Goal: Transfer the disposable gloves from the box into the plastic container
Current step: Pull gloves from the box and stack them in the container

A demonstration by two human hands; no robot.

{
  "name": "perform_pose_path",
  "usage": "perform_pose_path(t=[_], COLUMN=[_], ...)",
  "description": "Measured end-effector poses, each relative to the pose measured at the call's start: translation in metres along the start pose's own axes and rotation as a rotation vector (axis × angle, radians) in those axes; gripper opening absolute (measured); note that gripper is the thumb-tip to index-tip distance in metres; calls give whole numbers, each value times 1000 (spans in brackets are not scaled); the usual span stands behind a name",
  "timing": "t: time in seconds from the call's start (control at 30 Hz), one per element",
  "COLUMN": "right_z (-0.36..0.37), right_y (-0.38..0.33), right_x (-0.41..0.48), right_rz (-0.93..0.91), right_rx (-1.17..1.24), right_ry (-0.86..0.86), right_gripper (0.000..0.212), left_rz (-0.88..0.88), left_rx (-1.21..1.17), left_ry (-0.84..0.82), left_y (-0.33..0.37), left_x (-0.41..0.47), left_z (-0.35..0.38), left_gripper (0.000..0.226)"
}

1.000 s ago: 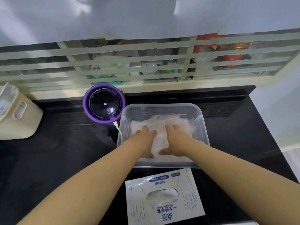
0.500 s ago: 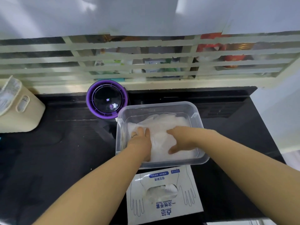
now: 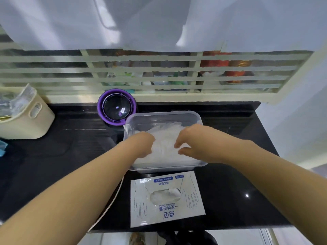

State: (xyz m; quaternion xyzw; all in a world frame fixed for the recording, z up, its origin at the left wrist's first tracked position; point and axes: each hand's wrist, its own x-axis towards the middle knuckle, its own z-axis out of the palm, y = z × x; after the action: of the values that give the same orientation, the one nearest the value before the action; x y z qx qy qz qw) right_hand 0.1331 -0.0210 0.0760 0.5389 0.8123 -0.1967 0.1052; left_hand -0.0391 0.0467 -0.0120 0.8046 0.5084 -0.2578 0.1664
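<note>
A glove box (image 3: 166, 198) lies flat on the black bench (image 3: 238, 183), just beyond it the clear plastic container (image 3: 162, 114) heaped with disposable gloves (image 3: 164, 144), where the left hand (image 3: 141, 144) curls its fingers under, grip unclear, and the right hand (image 3: 194, 141) rests bent fingers and thumb apart, a purple device (image 3: 116, 106) farther back.

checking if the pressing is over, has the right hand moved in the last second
Yes. The right hand has turned: its fingers, which pointed at the plastic container's far wall, now point left, and its wrist has swung over the right rim.
</note>
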Motion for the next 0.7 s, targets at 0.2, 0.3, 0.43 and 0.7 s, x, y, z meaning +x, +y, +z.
perform_pose_path(t=[0.2, 0.3, 0.43, 0.7], right_z=[27, 62, 107, 130], right_y=[-25, -31, -26, -28], right_x=[-13, -13, -8, -2], right_rz=[-167, -222, -242, -239], right_rx=[94, 39, -186, -159], right_ry=[-83, -245, -361, -294], right_gripper=[24, 27, 30, 36], left_rz=[105, 155, 175, 199], left_rx=[-295, -354, -329, -137], left_ry=[367, 456, 431, 188], left_y=[-1, -2, 0, 16], left_x=[-69, -103, -117, -105], left_z=[5, 25, 54, 121], left_gripper=[33, 24, 20, 44])
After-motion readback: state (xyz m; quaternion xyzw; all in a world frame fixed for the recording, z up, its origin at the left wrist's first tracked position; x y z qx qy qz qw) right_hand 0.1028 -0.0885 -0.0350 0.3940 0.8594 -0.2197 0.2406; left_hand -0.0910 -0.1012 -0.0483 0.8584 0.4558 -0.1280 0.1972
